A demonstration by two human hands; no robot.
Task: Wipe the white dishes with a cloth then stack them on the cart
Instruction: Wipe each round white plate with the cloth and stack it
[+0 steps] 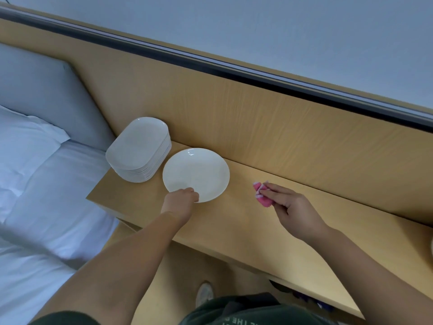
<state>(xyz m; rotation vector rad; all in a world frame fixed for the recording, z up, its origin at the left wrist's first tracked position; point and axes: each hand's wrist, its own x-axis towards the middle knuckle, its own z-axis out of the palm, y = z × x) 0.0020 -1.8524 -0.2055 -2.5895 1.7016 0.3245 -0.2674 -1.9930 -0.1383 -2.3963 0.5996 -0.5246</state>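
Wooden tabletop (pixel 234 226) carried all the crockery in view. Left hand (pixel 181 199) gripped the round plate (pixel 196 174) at its 6 o'clock rim, fingers curled over the edge, probably to steady it or lift it for wiping. Plate lay flat, face up. Right hand (pixel 290 207) pinched a bunched pink cloth (pixel 262 195) between thumb and fingers, at 3 o'clock of the plate and apart from it, cloth low at the tabletop; contact with the wood unclear. Likely held ready so it could go straight onto the plate. Stack of oblong dishes (pixel 138 151) sat at 10 o'clock of the round plate, just beside it, edges lined up, pushed against the back panel, presumably waiting their turn. Cart not in view, so the stacking place could not be told.

Counts: one round plate, one stack, one cloth, two hands. Dishes in the stack: several rims showed, exact number too fine to count. Bed (pixel 46 195) with one pillow (pixel 23 137) lay at 9 o'clock of the tabletop.
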